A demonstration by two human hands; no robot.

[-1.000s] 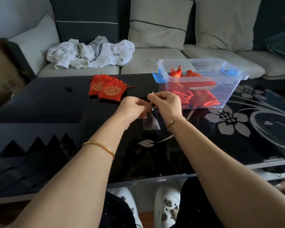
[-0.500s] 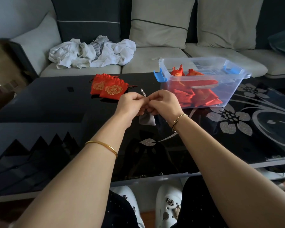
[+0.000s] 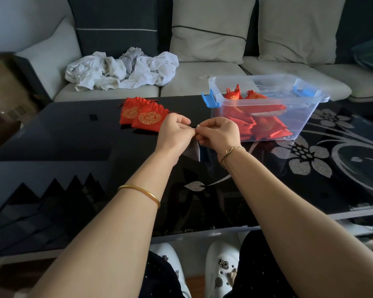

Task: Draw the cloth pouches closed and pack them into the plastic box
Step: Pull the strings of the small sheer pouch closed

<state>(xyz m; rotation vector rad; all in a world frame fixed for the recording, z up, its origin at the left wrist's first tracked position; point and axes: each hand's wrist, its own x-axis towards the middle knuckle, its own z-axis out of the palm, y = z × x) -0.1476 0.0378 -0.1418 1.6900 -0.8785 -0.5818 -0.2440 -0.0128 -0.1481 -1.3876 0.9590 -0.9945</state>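
Head view. Your left grip (image 3: 174,134) and right grip (image 3: 220,134) meet above the middle of the black glass tabletop (image 3: 73,136), fingertips against fingertips. Both grips are narrow. The fingers are curled in, and the thumb and forefinger of each pinch the top edge of a small grey cloth pouch (image 3: 193,150). The pouch hangs below the two grips, partly hidden behind your left wrist. Its lower corner is close above the glass, and you cannot tell whether it touches. A small pale tip shows just above the pinch; it may be a cord end or a nail.

Two red cloth pouches (image 3: 141,116) lie overlapping on the tabletop just beyond your left grip, their gathered mouths toward the sofa (image 3: 194,82). Each bears a round gold emblem whose characters are too small to read.

The clear plastic box (image 3: 306,117) stands open-topped on the tabletop, beyond and to the right of your right grip. It has a blue latch (image 3: 209,101) at its near-left end. The packed red pouches (image 3: 265,127) lie piled inside, and two stand at the back with their drawn tops upward.

A gold bangle (image 3: 141,193) circles your left forearm and a thin gold bracelet (image 3: 230,150) your right wrist. A crumpled white cloth (image 3: 121,69) lies on the sofa seat. A silver flower pattern (image 3: 304,155) decorates the right part of the tabletop.
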